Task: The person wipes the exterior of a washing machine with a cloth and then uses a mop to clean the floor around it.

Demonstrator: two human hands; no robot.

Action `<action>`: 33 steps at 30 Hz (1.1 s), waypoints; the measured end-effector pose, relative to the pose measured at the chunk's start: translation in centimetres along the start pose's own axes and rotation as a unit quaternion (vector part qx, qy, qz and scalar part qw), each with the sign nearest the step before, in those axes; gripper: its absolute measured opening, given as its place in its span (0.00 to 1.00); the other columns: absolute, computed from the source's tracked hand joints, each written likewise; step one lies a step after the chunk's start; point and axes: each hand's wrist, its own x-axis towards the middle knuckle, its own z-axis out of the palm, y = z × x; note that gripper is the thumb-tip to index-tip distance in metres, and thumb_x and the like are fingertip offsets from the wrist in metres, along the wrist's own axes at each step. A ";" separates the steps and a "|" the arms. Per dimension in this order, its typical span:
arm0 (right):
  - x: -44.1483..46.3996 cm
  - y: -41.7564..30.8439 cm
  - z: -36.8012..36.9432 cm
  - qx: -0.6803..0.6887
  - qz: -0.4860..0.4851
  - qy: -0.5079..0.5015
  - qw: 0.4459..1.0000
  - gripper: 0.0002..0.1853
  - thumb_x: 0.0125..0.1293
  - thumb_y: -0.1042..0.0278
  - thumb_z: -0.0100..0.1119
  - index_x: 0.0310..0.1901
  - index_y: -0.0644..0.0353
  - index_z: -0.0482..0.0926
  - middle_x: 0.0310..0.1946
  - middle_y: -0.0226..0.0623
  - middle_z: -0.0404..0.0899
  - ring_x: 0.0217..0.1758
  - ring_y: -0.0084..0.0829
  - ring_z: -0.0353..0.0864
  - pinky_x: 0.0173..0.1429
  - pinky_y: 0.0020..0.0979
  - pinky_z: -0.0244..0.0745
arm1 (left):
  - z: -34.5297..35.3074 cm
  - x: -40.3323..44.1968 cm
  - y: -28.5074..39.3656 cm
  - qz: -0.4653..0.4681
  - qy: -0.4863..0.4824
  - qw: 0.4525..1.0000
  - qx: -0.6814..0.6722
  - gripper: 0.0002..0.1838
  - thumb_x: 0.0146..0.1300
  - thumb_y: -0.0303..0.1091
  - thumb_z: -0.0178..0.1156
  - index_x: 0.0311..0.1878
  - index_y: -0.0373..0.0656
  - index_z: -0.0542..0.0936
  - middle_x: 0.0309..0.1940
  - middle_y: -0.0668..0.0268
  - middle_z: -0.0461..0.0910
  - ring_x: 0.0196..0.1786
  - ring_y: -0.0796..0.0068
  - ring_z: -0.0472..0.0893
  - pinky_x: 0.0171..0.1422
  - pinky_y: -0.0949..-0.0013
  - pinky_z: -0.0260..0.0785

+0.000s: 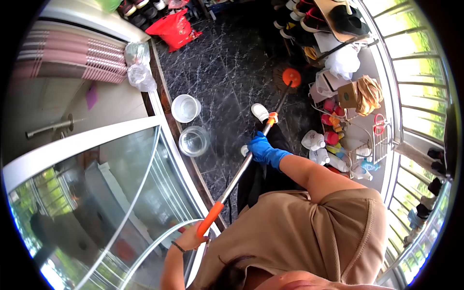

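Observation:
A long mop point(237, 175) with a silver pole and orange grip slants across the view, its round orange head point(291, 77) down on the dark floor near the shoe rack. Around the lower middle of the pole wraps my right hand point(263, 149), in a blue rubber glove. My left hand point(191, 237), bare with a dark band at the wrist, closes on the orange grip at the pole's upper end, beside the glass door. Dark fibres around the mop head are hard to make out against the floor.
Two clear plastic tubs, one point(186, 108) behind the other point(194, 141), stand by the door sill. A glass door point(111, 193) is close on the left. At right are a shoe rack point(333, 24), a wire rack point(379, 145) and several bottles point(314, 140). A red bag point(175, 30) lies farther back.

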 end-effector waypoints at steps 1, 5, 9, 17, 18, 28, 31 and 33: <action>-0.8 -0.8 -1.1 0.023 0.007 0.017 1.000 0.06 0.46 0.55 0.63 0.21 0.43 0.79 0.23 0.31 0.77 0.34 0.40 0.78 0.54 0.49 0.62 | -0.5 -0.3 0.1 0.017 0.004 0.999 0.033 0.27 0.54 0.26 0.63 0.58 0.42 0.65 0.23 0.63 0.74 0.17 0.73 0.74 0.19 0.69 0.66; -0.1 -1.5 5.5 0.006 0.011 0.002 1.000 0.06 0.45 0.56 0.63 0.20 0.44 0.78 0.22 0.33 0.77 0.33 0.41 0.77 0.48 0.49 0.64 | -2.2 -2.9 -2.6 0.113 0.107 0.985 0.077 0.24 0.53 0.31 0.63 0.54 0.44 0.71 0.30 0.55 0.79 0.29 0.59 0.80 0.36 0.61 0.72; 1.2 -7.8 6.3 0.111 -0.058 0.112 0.986 0.06 0.38 0.60 0.63 0.18 0.47 0.77 0.20 0.37 0.76 0.27 0.45 0.76 0.38 0.44 0.65 | -3.0 -13.1 1.4 0.059 0.232 0.957 0.165 0.24 0.50 0.34 0.64 0.53 0.47 0.74 0.34 0.52 0.81 0.36 0.48 0.79 0.41 0.56 0.71; 5.5 -9.1 -0.9 -0.029 -0.181 -0.067 0.981 0.04 0.46 0.66 0.60 0.26 0.52 0.81 0.26 0.37 0.80 0.32 0.42 0.81 0.41 0.46 0.73 | 3.3 -13.9 -0.4 0.035 0.315 0.945 0.082 0.27 0.48 0.37 0.68 0.54 0.47 0.74 0.35 0.52 0.81 0.39 0.45 0.79 0.42 0.56 0.72; 6.8 -7.2 -1.2 -0.033 -0.173 -0.035 0.984 0.04 0.46 0.65 0.60 0.26 0.51 0.82 0.27 0.36 0.81 0.33 0.42 0.81 0.42 0.48 0.72 | 3.5 -12.0 0.8 0.063 0.314 0.947 0.034 0.27 0.49 0.37 0.68 0.54 0.45 0.74 0.36 0.52 0.81 0.39 0.45 0.79 0.42 0.56 0.72; 22.5 18.1 -9.2 0.324 0.187 0.251 0.893 0.08 0.66 0.62 0.52 0.40 0.56 0.75 0.37 0.36 0.75 0.39 0.34 0.76 0.45 0.34 0.72 | -3.4 16.8 20.6 0.265 -0.060 0.778 -0.566 0.18 0.63 0.29 0.54 0.56 0.41 0.66 0.24 0.67 0.71 0.16 0.84 0.66 0.18 0.78 0.58; 25.0 19.2 -12.5 0.296 0.174 0.284 0.895 0.08 0.67 0.63 0.50 0.39 0.57 0.74 0.38 0.35 0.74 0.39 0.33 0.75 0.45 0.33 0.72 | -5.3 18.0 24.2 0.258 -0.004 0.830 -0.494 0.15 0.64 0.29 0.53 0.53 0.41 0.67 0.22 0.69 0.69 0.15 0.85 0.65 0.16 0.79 0.57; 24.7 17.2 -13.0 0.252 0.208 0.191 0.926 0.07 0.68 0.62 0.50 0.39 0.55 0.73 0.35 0.30 0.72 0.36 0.31 0.74 0.41 0.38 0.74 | -5.2 16.3 23.3 0.258 0.052 0.844 -0.467 0.15 0.64 0.28 0.53 0.54 0.41 0.67 0.21 0.71 0.68 0.15 0.85 0.65 0.15 0.79 0.56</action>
